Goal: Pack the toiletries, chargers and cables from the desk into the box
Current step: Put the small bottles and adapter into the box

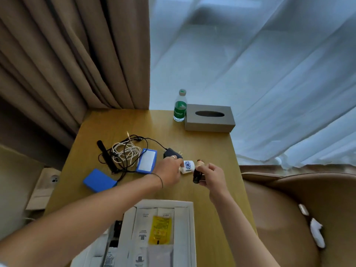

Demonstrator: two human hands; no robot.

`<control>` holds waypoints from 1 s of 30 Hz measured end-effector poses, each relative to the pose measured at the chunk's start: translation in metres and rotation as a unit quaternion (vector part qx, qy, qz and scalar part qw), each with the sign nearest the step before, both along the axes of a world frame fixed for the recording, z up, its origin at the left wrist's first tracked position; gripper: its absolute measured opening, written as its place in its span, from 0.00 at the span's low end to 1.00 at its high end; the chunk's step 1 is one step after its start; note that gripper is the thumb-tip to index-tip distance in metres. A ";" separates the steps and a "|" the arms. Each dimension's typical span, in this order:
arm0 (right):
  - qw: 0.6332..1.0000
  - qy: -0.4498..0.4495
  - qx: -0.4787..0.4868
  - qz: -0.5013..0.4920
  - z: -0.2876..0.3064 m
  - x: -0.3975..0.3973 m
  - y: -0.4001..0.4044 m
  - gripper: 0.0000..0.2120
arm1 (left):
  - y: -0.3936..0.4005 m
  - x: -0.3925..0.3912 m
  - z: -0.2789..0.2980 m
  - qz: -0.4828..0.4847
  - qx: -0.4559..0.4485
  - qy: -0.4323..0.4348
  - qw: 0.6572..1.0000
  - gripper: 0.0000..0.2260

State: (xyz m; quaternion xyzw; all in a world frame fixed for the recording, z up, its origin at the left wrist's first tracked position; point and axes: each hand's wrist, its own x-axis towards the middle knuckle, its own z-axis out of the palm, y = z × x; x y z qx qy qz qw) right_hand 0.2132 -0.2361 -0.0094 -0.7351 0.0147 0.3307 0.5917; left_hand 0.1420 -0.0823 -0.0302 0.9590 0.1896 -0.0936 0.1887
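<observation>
The left hand is gripping a small white bottle with a blue pattern and the right hand a dark brown bottle mid-desk. The white cardboard box at the near edge is holding sachets only; the tangled black and white cables and black charger are waiting towards the left edge.

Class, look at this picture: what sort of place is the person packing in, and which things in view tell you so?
Probably a hotel room. A small wooden desk stands against floor-length brown curtains and sheer white ones, with a plain grey tissue box and a water bottle set out; the white box holds sachets like guest toiletries.
</observation>
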 end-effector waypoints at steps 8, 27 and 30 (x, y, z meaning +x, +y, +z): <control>0.999 0.022 0.001 0.023 -0.022 0.016 -0.032 0.14 | -0.021 0.054 -0.046 -0.036 0.117 0.065 0.990 0.22; 0.992 0.000 0.061 0.112 0.039 -0.038 -0.024 0.13 | 0.011 -0.021 0.036 0.185 -0.081 -0.105 0.974 0.24; 0.987 0.006 0.071 0.142 0.050 -0.065 -0.011 0.12 | 0.029 -0.062 0.051 0.271 -0.204 -0.138 0.930 0.26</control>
